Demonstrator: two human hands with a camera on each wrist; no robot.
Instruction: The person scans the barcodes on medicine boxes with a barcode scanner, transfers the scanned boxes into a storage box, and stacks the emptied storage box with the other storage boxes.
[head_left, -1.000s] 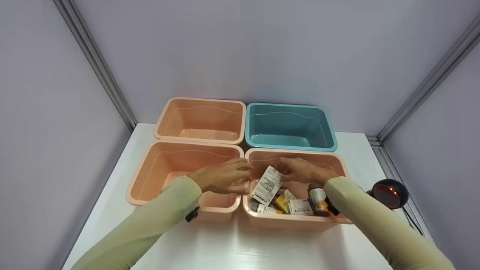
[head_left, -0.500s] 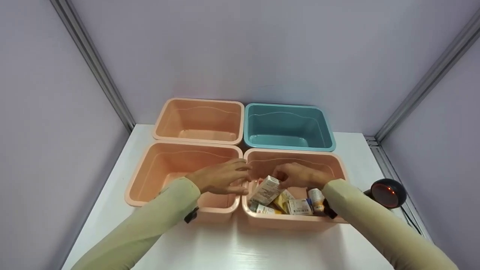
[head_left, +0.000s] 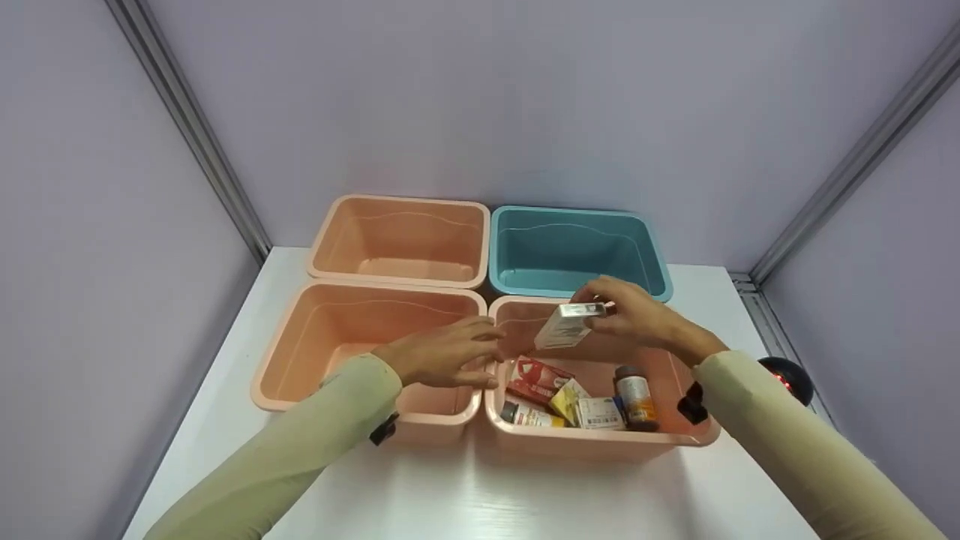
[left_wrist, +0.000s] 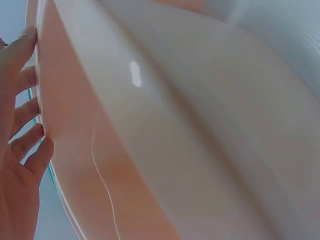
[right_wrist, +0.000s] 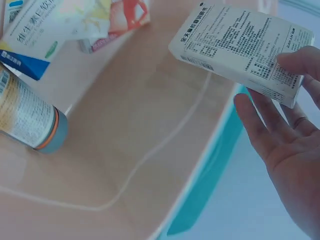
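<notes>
My right hand pinches a white printed medicine box between thumb and fingers, over the back of the near-right peach bin. Dense small text covers the box in the right wrist view. Inside that bin lie a red box, a yellow box, a white box, a brown pill bottle and a smaller bottle on its side. My left hand holds nothing; its loosely extended fingertips are right at the rims between the two near bins.
A teal bin stands behind the near-right one. Two more peach bins, the near-left one and the far-left one, stand on the left. A black device with a red light is at right, partly behind the sleeve.
My right hand has lifted the white medicine box up and back from among the bin's contents, tilting it and uncovering the red box. The left hand stays in place.
</notes>
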